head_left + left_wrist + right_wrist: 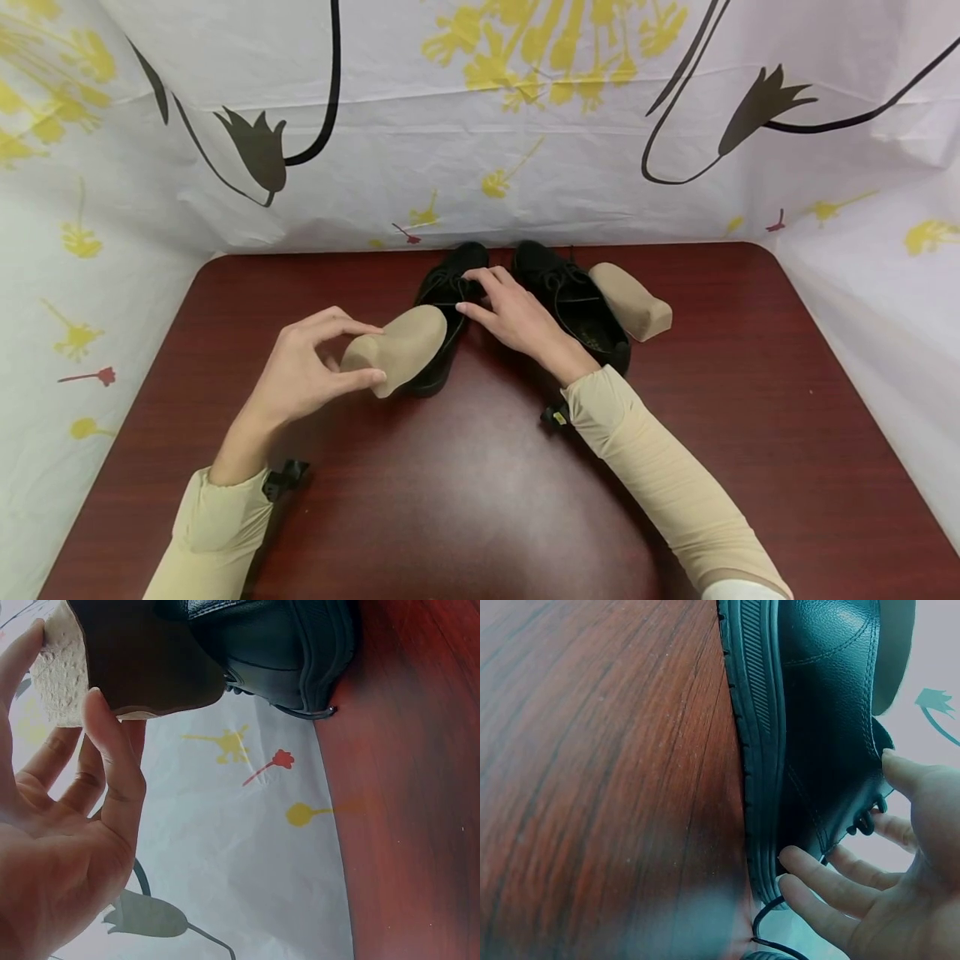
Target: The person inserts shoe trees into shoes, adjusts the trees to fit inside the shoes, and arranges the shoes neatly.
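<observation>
— Why is the left hand (300, 375) lifting that beige insert (397, 348) so?

— It pinches the thick end between thumb and fingers, with the front tip resting in the left black shoe (442, 317), I think to guide it in.

— And the right hand (513, 317)?

— Its fingers lie straight on the laces, steadying that shoe. The second insert (632, 300) lies beside the right shoe (573, 304) on the table (465, 492).
</observation>
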### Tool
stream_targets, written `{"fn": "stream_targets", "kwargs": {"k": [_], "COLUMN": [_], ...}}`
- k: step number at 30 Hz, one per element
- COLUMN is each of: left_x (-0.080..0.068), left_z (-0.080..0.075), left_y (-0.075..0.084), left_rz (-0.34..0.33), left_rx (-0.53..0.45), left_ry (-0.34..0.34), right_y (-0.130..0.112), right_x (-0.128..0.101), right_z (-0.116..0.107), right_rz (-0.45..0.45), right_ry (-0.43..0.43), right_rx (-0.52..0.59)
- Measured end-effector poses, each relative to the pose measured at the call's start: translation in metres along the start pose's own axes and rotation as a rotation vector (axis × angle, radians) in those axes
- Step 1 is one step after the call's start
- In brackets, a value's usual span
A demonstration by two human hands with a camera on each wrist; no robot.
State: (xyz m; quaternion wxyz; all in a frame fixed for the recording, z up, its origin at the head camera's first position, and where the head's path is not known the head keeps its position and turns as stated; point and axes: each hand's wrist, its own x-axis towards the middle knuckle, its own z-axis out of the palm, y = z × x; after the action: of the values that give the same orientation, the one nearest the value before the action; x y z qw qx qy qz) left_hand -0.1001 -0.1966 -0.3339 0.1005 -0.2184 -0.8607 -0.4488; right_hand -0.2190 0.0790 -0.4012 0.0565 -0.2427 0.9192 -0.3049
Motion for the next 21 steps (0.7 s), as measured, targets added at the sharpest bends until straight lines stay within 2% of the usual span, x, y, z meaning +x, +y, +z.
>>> {"fn": "stream_targets", "kwargs": {"k": [10,21], "left_x": [0.0002,0.0071], "left_z": [0.0058,0.0086], "left_y": [0.0024,0.0027], "left_rz": [0.004,0.058], "left_rx": [0.012,0.012], "left_ry": [-0.022,-0.006], "right_y": [-0.001,0.0018], "right_x": [-0.0029,-0.0015], "right_z": [0.0023,0.0015], "right_rz": [0.016,0.012], "right_ry": [-0.012,-0.01], "right_rx": [0.014,0.025]}}
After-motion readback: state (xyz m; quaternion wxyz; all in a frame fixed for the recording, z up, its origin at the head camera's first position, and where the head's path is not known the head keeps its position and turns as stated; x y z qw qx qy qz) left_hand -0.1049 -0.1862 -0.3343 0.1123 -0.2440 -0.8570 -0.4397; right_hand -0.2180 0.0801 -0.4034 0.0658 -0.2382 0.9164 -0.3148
